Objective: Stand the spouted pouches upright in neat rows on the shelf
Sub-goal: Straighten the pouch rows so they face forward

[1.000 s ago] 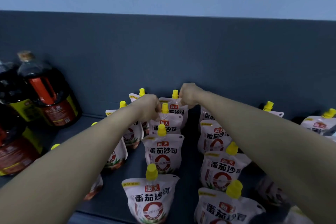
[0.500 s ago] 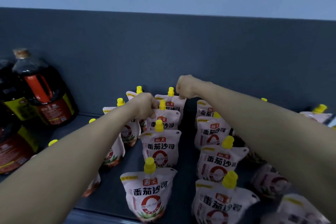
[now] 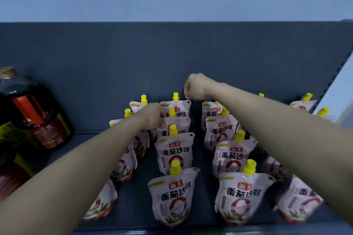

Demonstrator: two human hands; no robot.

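at the far left stand two large dark bottles [image 3: 32, 112] with red handles and red-and-yellow labels; the print on them is too blurred to read. they rest on the dark blue shelf [image 3: 141, 196], against its back panel [image 3: 172, 53].

to their right the spouted pouches [image 3: 172, 194] stand upright in rows running front to back. each is a white, soft-sided pouch with a yellow screw cap at the top, a small red logo block reading 海天, big dark characters 番茄沙司 across the middle, and a red ring over green and red artwork near the base. a small yellow strip sits at the upper left corner of each; its text cannot be read.

the left hand [image 3: 153, 115] reaches into the back of the middle row, fingers curled closed at the top left edge of the second pouch from the back [image 3: 176, 126], just beside its yellow cap. whether it truly pinches the pouch cannot be told.

the right hand [image 3: 193, 87] is a closed fist raised above the rearmost pouch [image 3: 176, 106] of that row, just right of its cap; contact cannot be told, and nothing shows in its grip.

further right, more pouches stand in a row partly hidden under the right forearm, and others at the far right edge are blurred, some seeming to lean.
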